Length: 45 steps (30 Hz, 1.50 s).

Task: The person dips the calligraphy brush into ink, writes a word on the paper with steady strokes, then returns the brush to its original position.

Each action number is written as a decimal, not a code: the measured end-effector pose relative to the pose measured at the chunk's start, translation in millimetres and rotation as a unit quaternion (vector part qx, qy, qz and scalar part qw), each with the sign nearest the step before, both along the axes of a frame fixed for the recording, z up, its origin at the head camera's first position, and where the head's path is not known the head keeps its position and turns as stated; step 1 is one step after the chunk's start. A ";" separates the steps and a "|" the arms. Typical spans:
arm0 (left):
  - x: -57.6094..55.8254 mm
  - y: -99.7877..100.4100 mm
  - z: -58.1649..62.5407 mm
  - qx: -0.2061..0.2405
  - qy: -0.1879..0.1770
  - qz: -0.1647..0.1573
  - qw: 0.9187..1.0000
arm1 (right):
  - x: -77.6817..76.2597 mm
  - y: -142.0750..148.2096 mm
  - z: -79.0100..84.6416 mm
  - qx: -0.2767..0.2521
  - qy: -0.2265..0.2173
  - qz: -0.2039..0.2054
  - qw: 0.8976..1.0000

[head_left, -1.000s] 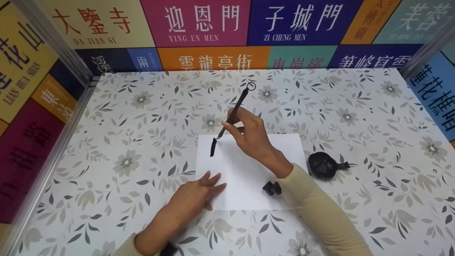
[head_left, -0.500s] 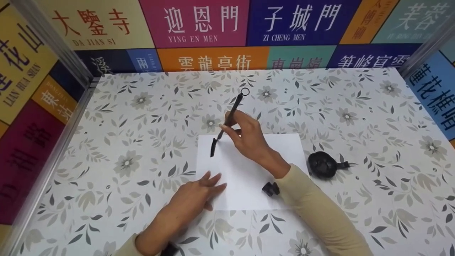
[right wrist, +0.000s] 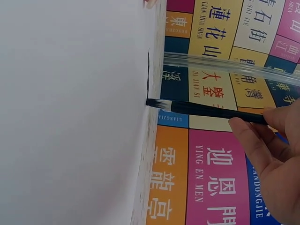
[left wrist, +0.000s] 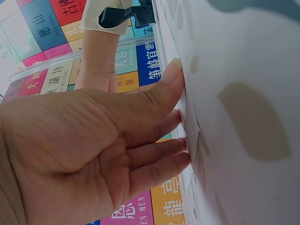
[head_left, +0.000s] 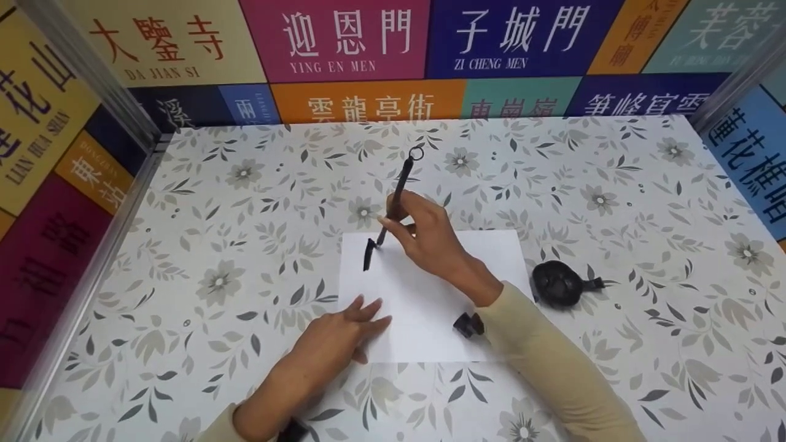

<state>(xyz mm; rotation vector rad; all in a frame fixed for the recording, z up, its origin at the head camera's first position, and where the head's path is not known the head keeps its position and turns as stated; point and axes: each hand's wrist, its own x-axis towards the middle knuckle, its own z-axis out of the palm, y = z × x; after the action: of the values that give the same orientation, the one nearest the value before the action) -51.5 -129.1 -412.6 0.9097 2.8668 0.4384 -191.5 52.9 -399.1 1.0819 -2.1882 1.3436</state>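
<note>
My right hand [head_left: 430, 236] pinches a black-handled writing brush [right wrist: 211, 110] with a ring at its top end. The inked bristle tip touches the white paper [head_left: 424, 307] near its upper left, at the top of a thick black stroke [head_left: 368, 256]. In the right wrist view the bristles look white with a black tip. On the lower left of the paper rests my left hand [head_left: 334, 341], its fingers spread and fairly straight. The left wrist view shows the left thumb and fingertips [left wrist: 171, 70] against the sheet.
A round black ink dish [head_left: 557, 283] with a short handle stands right of the paper. A black device [head_left: 468, 325] shows at the right sleeve [head_left: 516, 319]. The table [head_left: 184, 344] has a floral cover. Colourful panels with characters [head_left: 350, 37] stand behind and at the sides.
The brush's top end has swung to the left and its tip has shifted slightly down and right. A short mark now extends from the stroke's top. The left hand stays put.
</note>
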 end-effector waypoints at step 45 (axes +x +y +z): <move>0.2 0.8 -0.2 0.011 -0.004 0.000 1.000 | 5.1 14.2 21.4 0.095 -0.038 0.055 0.993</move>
<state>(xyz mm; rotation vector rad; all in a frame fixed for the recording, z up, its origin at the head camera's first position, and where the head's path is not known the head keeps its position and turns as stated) -51.2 -128.4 -412.8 0.9092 2.8604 0.4723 -186.4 67.0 -377.8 1.2567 -2.3831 1.2605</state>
